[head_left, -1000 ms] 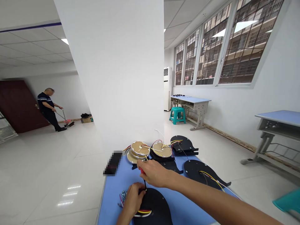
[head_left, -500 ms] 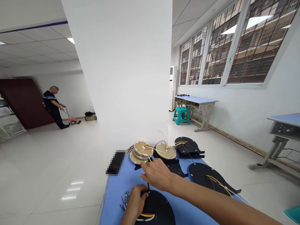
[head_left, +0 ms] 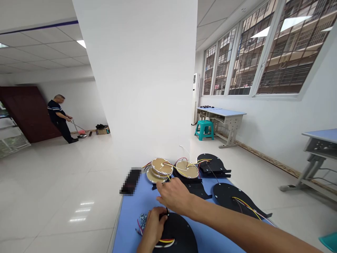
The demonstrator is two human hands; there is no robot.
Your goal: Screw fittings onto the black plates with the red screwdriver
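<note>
From my remote station, the black teardrop-shaped plate (head_left: 177, 229) looks like matt, smooth plastic. The round tan disc (head_left: 162, 166) has a rough, paper-like face and a shiny silver-toned rim. The thin coloured plastic-sheathed wires (head_left: 164, 241) look faintly glossy, the blue tabletop (head_left: 137, 214) smooth and matt, the white floor tiles (head_left: 65, 182) highly polished.

head-worn camera, one view
faces forward and down, close above the left hand (head_left: 152, 225), right hand (head_left: 175, 196) and blue table (head_left: 129, 214)
</note>
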